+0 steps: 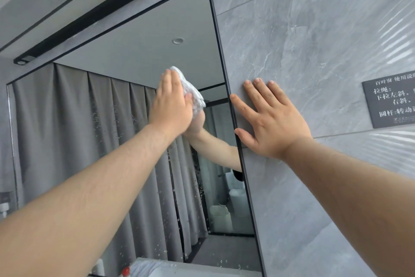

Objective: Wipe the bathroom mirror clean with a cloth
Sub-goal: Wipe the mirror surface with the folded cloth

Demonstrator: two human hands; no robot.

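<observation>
The large black-framed mirror [134,56] fills the left and middle of the head view. It reflects grey curtains and a ceiling. My left hand [171,106] presses a crumpled white cloth [190,88] flat against the glass near the mirror's upper right part. Water droplets speckle the glass [197,187] below the cloth. My right hand [267,117] lies flat with fingers spread on the grey tile wall [314,29], its thumb and forefinger touching the mirror's right frame [226,79]. It holds nothing.
A black light bar [89,18] runs above the mirror. A dark sign with white lettering [393,101] hangs on the wall at the right. A white basin edge [179,270] and a red-capped item [126,271] show at the bottom.
</observation>
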